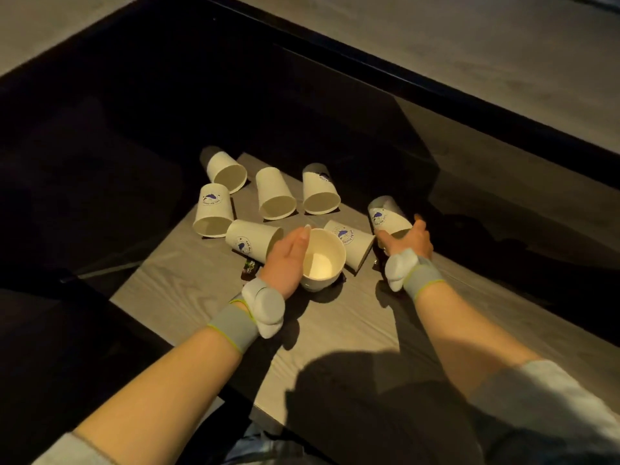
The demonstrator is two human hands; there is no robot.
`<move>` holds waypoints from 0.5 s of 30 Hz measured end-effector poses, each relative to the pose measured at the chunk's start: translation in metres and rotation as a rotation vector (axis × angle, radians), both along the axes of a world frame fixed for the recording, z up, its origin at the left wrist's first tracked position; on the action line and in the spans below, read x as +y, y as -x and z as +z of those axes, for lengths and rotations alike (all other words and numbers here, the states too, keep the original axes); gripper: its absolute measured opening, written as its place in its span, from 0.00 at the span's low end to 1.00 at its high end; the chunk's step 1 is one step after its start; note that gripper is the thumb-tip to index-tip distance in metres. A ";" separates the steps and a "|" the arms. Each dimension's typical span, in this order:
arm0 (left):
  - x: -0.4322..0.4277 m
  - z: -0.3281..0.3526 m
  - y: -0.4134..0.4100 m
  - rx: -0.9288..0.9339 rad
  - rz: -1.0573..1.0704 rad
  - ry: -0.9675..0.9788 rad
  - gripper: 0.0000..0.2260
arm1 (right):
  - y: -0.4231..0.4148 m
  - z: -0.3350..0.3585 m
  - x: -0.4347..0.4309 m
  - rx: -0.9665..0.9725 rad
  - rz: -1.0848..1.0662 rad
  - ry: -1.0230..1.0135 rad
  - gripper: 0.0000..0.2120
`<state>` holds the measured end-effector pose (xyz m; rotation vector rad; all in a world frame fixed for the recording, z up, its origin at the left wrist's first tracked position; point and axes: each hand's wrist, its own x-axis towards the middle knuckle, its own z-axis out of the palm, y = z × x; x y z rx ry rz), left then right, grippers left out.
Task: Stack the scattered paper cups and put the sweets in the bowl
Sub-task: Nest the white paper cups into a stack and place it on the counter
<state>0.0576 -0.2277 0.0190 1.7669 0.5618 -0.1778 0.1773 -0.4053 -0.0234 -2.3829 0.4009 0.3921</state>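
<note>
1. The left hand (289, 260) is wrapping the upright cup (322, 260); squeezing could buckle its thin wall.
2. A sweet (250, 266) is lying beside it, possibly getting swept off.
3. The right hand (407, 241) is closing on a tipped cup (389, 217), which could roll; no bowl is showing.

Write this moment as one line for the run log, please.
left hand: holds upright paper cup | right hand: grips lying cup | six cups scattered | wrapped sweet on table
</note>
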 end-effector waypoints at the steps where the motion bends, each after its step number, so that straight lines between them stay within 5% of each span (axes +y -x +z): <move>1: 0.000 -0.002 0.000 0.011 0.004 0.003 0.20 | 0.000 -0.002 -0.001 -0.005 0.017 0.027 0.41; 8: -0.001 -0.001 -0.001 -0.016 0.009 0.048 0.20 | 0.027 0.012 -0.004 -0.244 -0.165 -0.214 0.36; 15: -0.005 0.006 0.000 -0.042 0.068 0.147 0.20 | 0.069 0.058 0.027 -0.491 -0.087 -0.697 0.28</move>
